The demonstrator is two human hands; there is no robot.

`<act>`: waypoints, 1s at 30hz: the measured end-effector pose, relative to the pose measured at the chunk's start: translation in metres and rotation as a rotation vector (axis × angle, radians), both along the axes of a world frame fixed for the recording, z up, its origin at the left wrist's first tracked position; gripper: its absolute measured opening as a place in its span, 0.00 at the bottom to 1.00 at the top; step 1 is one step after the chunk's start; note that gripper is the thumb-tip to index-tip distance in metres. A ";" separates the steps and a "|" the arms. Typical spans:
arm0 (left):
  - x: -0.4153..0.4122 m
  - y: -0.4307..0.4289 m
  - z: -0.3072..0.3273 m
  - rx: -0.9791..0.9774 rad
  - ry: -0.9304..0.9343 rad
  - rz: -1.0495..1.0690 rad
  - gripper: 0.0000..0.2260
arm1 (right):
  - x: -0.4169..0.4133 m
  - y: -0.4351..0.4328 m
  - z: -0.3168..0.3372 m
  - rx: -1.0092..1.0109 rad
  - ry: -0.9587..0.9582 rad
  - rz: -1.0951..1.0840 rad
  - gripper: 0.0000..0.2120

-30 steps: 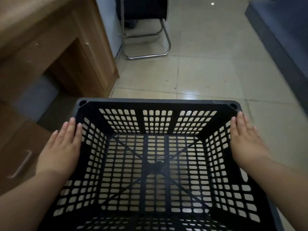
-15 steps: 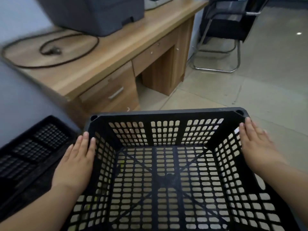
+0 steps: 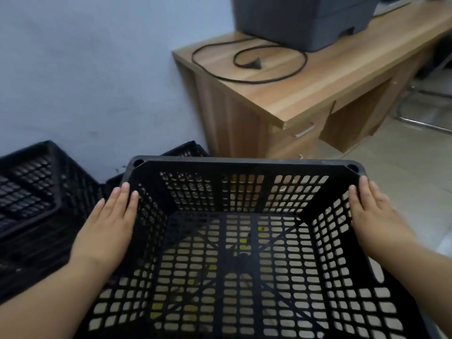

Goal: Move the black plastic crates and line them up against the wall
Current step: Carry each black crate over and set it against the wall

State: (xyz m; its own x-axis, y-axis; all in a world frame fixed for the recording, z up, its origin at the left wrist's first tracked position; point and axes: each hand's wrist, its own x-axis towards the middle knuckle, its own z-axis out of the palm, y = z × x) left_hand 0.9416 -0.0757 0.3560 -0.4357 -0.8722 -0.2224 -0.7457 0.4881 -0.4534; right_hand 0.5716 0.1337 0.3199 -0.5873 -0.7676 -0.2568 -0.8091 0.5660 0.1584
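Observation:
I carry an empty black perforated crate [image 3: 244,165] in front of me, its open top facing up. My left hand [image 3: 110,223] presses flat against its left outer wall, fingers together and pointing forward. My right hand [image 3: 376,216] presses the right outer wall the same way. At the left, another black crate [image 3: 31,182] stands on the floor against the blue-grey wall [image 3: 85,69]. Part of a third black crate [image 3: 186,149] shows behind the carried one, between the left crate and the desk.
A wooden desk [image 3: 305,94] stands against the wall ahead to the right, with a dark printer [image 3: 305,18] and a looped black cable [image 3: 247,62] on it. Chrome chair legs [image 3: 425,118] stand at far right. Beige tiled floor [image 3: 403,172] lies to the right.
My view and the carried crate have swung left, from the chair and desk toward the wall. The crates on the floor by the wall have come into sight. Both hands kept their hold.

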 end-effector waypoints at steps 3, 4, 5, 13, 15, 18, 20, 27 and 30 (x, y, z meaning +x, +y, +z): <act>0.047 -0.021 0.014 -0.038 -0.005 0.071 0.36 | 0.033 -0.051 0.013 -0.020 0.026 0.084 0.35; 0.062 -0.028 0.018 -0.049 -0.005 0.093 0.36 | 0.043 -0.067 0.018 -0.023 0.034 0.117 0.35; 0.076 -0.034 0.024 -0.058 -0.009 0.112 0.36 | 0.052 -0.084 0.023 -0.026 0.040 0.148 0.34; 0.135 -0.074 0.043 -0.112 0.005 0.201 0.37 | 0.084 -0.188 0.054 -0.017 0.112 0.350 0.31; 0.137 -0.083 0.042 -0.115 0.013 0.227 0.37 | 0.082 -0.211 0.057 -0.006 0.121 0.374 0.30; 0.134 -0.098 0.036 -0.100 0.047 0.269 0.38 | 0.075 -0.246 0.058 0.000 0.124 0.410 0.30; 0.127 -0.112 0.030 -0.080 0.050 0.284 0.39 | 0.068 -0.267 0.056 0.017 0.128 0.422 0.30; 0.101 -0.162 0.006 -0.077 0.081 0.301 0.36 | 0.035 -0.336 0.044 0.044 0.201 0.471 0.30; 0.108 -0.181 -0.006 -0.084 0.098 0.271 0.43 | 0.030 -0.364 0.035 0.029 0.209 0.516 0.29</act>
